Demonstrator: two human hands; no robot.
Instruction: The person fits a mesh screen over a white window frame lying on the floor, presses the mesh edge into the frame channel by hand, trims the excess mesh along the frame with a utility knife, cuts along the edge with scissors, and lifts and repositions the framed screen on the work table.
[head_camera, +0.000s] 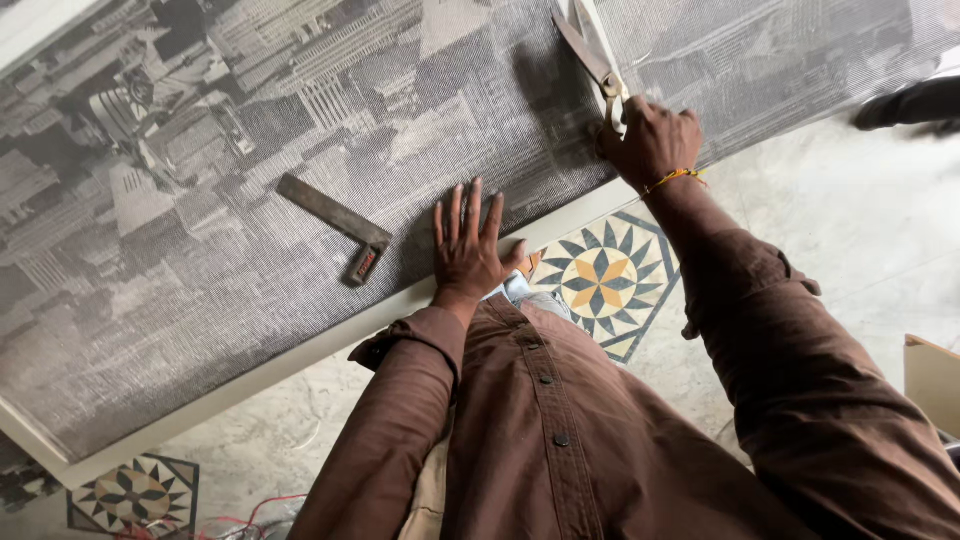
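Note:
A large grey printed sheet (250, 170) with a city pattern lies on a white-edged board (300, 355) on the floor. My left hand (468, 245) rests flat on the sheet near the board's front edge, fingers spread. My right hand (652, 140) grips a pair of scissors (592, 55), their blades open and pointing away into the sheet along a cut line. A metal try square (338, 222) lies on the sheet, left of my left hand.
The floor is pale marble with star-patterned inlay tiles (605, 280) beside my body and at the lower left (135, 495). A dark shoe of another person (910, 105) is at the far right. A cardboard corner (935, 375) sits at the right edge. Red wires (250, 515) lie at the bottom.

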